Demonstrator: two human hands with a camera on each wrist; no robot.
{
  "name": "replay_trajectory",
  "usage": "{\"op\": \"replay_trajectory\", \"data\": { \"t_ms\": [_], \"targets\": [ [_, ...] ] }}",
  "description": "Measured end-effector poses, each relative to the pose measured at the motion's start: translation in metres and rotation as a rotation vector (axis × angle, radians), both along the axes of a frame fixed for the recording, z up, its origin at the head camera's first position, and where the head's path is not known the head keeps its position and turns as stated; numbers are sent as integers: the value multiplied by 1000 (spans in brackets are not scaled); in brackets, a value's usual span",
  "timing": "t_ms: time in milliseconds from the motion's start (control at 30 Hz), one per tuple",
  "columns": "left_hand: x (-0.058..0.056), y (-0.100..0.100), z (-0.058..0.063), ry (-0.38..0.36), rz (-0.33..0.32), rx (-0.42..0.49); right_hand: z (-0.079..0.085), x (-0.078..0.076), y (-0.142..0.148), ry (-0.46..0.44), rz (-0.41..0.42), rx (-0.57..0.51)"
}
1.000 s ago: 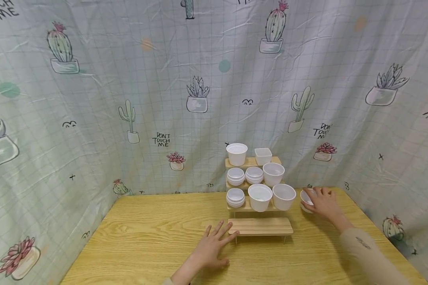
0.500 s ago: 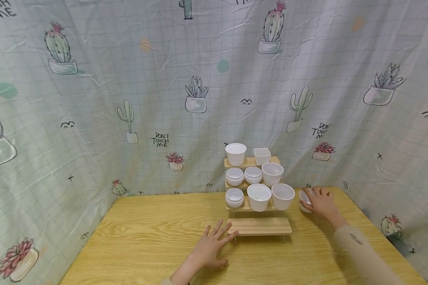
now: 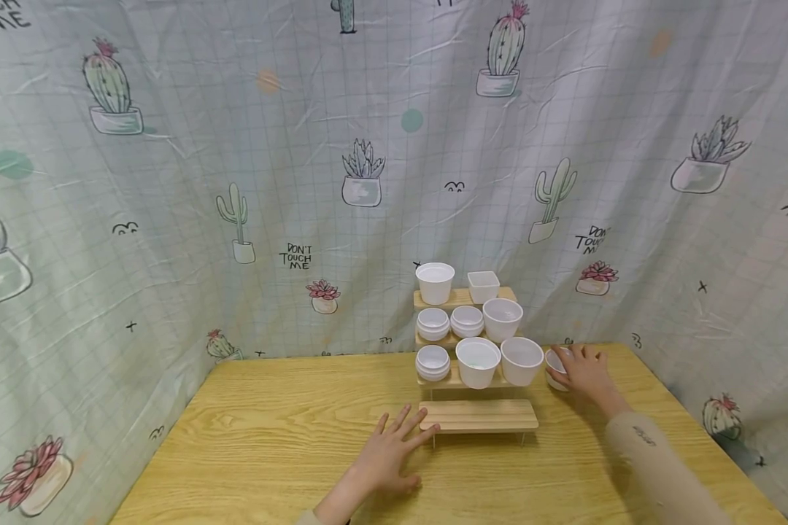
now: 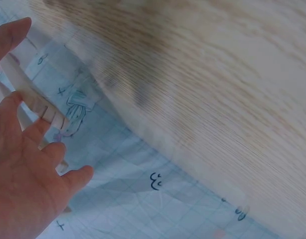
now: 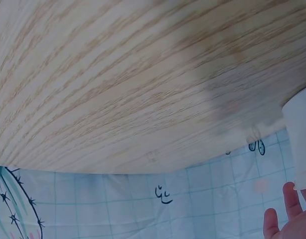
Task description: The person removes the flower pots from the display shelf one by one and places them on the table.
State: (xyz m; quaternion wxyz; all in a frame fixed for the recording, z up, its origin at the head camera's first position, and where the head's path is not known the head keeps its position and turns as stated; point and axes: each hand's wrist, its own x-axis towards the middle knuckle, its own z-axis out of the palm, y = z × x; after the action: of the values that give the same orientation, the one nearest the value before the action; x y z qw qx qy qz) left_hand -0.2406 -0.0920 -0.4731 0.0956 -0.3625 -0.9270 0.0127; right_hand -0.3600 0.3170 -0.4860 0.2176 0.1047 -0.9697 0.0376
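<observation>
A white plastic cup (image 3: 554,368) is just right of a tiered wooden stand. My right hand (image 3: 584,375) grips it near the rim, thumb toward the front; the fingers hide part of it. The cup's side (image 5: 300,134) shows at the right edge of the right wrist view, with fingertips below. Whether it touches the table cannot be told. My left hand (image 3: 389,456), fingers spread, touches the left end of the stand's lowest step (image 3: 479,417). In the left wrist view, the hand (image 4: 28,174) lies against the light wood with straight fingers.
On the upper steps stand several white tubs: a round tub (image 3: 435,283) and a square tub (image 3: 483,286) on top, ridged bowls (image 3: 433,324) and deeper cups (image 3: 522,361) below. The wooden table (image 3: 269,423) meets a cactus-print curtain (image 3: 315,182) behind and at both sides.
My right hand and the cup have moved slightly left, closer to the stand. My left hand has stayed at the lowest step.
</observation>
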Motion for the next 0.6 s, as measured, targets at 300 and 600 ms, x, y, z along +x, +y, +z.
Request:
{"op": "replay_trajectory", "data": {
  "t_ms": [300, 600],
  "targets": [
    [0, 0, 0, -7, -1, 8, -1, -2, 0, -15, -11, 0],
    [-2, 0, -3, -23, 4, 13, -2, -2, -2, -8, -14, -4]
  ]
}}
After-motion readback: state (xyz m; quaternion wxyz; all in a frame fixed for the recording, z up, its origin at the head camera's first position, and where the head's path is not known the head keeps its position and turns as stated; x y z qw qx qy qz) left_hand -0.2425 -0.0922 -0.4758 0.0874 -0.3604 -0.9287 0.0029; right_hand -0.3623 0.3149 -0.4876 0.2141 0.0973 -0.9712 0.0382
